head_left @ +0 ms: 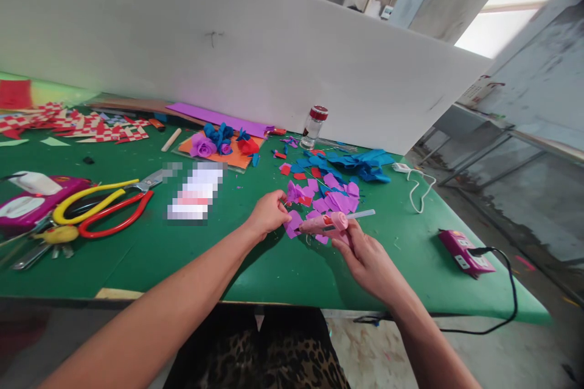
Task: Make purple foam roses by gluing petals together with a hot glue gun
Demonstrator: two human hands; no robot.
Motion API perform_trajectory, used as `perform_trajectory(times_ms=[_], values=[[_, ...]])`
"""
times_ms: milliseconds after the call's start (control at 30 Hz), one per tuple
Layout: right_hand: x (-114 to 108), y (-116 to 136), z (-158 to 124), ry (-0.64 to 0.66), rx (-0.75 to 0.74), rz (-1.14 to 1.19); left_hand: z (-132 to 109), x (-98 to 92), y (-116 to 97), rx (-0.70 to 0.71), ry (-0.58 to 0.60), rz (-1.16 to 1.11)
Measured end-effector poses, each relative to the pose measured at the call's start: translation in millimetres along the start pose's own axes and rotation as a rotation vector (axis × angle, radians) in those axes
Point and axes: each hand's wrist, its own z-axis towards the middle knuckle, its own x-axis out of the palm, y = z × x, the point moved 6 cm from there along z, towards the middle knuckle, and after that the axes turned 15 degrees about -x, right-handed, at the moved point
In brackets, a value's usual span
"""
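My left hand (270, 214) is closed in a pinch at a small purple paper flower (294, 192); what exactly lies between the fingertips is partly hidden. My right hand (362, 252) is wrapped round a pink hot glue gun (335, 220), its nozzle pointing left toward my left fingertips. From the back of the gun a clear glue stick (362, 214) sticks out. Just below the nozzle lies a purple petal (292, 226). More purple petals (341, 200) are spread behind the gun, with a few red pieces among them.
Blue paper pieces (365, 164) and a red-capped glass jar (314, 127) stand farther back. Finished paper flowers (203, 146) rest on an orange sheet. At left are large scissors (114, 209). A purple power strip (465, 252) with a black cord sits near the right edge. A white board (255, 55) closes off the back.
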Motion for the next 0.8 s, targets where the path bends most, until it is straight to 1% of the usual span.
perform_trajectory(times_ms=[800], values=[[-0.5,-7.6,-0.6,-0.010,0.025,-0.068,2.2,0.8,1.5,-0.003,-0.003,0.004]])
